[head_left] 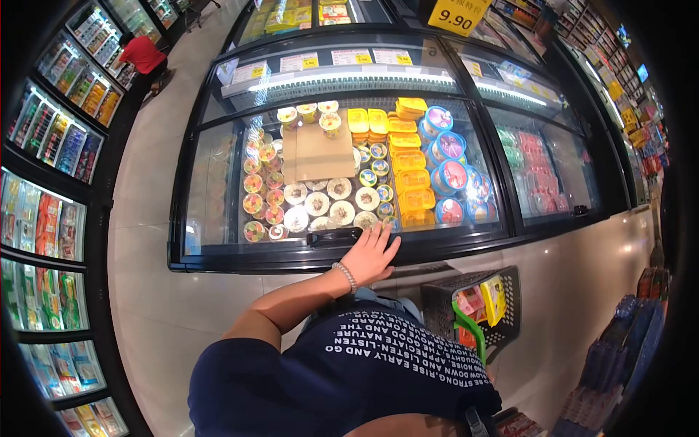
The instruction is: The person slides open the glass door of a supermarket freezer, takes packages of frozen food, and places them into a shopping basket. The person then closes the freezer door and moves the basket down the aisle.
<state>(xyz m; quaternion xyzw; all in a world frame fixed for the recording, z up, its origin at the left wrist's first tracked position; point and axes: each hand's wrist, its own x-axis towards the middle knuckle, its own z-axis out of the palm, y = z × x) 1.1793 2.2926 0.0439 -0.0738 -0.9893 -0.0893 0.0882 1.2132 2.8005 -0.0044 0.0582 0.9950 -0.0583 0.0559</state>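
Observation:
My left hand (370, 252), with a beaded bracelet on the wrist, lies palm down on the black front edge of a chest freezer (451, 247). Its fingers are spread, and the fingertips touch the glass lid just right of the black handle (333, 237). Under the glass are round tubs with speckled lids (317, 204), yellow boxes (413, 180), blue and pink round tubs (448, 175) and a sheet of cardboard (318, 151). My right hand is out of sight. Beside my body stands a dark basket (513, 306) with a green handle and some packets inside.
Upright glass-door fridges (54, 211) line the left side. A person in a red top (142, 57) crouches by them at the upper left. A yellow price sign (457, 16) hangs above the freezer. Stacked bottle packs (619, 349) stand at the lower right.

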